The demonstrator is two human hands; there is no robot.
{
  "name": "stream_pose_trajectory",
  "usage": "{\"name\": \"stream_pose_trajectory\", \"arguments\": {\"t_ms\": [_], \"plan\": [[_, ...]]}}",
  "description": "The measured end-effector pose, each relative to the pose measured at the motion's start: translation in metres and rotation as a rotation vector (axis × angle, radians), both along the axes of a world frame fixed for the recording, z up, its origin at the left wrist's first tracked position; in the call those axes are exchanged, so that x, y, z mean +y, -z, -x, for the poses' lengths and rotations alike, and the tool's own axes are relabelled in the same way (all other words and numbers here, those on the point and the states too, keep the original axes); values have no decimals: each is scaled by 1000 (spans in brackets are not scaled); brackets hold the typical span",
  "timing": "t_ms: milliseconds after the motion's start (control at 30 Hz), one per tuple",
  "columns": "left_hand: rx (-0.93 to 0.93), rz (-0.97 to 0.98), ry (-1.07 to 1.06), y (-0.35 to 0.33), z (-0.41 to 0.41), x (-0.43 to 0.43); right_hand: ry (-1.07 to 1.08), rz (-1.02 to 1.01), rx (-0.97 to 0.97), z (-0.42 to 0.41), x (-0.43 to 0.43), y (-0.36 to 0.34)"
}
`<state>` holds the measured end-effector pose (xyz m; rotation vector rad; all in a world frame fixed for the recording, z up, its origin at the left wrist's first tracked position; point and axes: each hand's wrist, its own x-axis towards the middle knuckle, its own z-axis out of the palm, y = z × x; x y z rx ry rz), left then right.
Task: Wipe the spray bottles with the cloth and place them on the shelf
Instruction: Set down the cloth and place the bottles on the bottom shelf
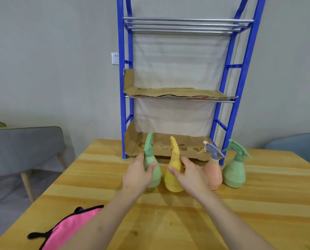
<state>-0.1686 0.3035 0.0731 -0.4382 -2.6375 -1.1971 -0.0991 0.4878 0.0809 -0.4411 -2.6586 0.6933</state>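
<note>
Hands gripping two bottles

The cloth (pixel 72 226) lies nearest, left on the counter (pixel 168 222). Left hand (pixel 138 175) curls round the green bottle (pixel 156 177), right hand (pixel 188 175) round the yellow bottle (pixel 171 184), both standing before the shelf (pixel 127 105).

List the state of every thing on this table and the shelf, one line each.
Left green bottle: upright on table, gripped by left hand.
Yellow bottle: upright on table, gripped by right hand.
Orange bottle: upright, untouched.
Right green bottle: upright, untouched.
Pink cloth: lying at table's near edge, unheld.
Blue shelf: no bottles on its tiers.
</note>
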Motion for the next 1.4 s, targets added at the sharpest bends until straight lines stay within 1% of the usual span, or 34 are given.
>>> {"name": "stream_pose_trajectory", "arguments": {"t_ms": [100, 233, 367, 633, 833, 933, 1000, 1067, 1133, 1267, 1333, 1400], "plan": [[27, -43, -16, -22, 38, 5, 12, 36, 22, 29, 5, -14], [33, -46, -41, -38, 91, 13, 31, 45, 63, 69, 11, -24], [39, -115, -49, -37, 133, 26, 11, 26, 59, 100, 17, -23], [40, -114, -57, -21, 195, 46, 12, 10, 66, 130, 32, -31], [14, -115, -54, -4, 209, 49, 24, 17, 81, 147, 39, -36], [-15, -99, -5, 2, 212, 47, 38, 25, 77, 157, 38, -34], [-47, -54, 23, 7, 213, 43, 46, 56, 81, 164, 35, -31], [-85, 3, 9, 12, 212, 41, 37, 97, 80, 173, 31, -23], [-101, 16, -6, 15, 211, 39, 13, 167, 84, 181, 30, -14], [-68, 17, -11, 22, 214, 38, -107, 340, 21, 185, 35, -7], [-48, 28, -41, 27, 212, 39, -119, 339, -11, 186, 37, -1], [-23, 48, -67, 30, 211, 42, -113, 305, -2, 190, 37, 3]]}}
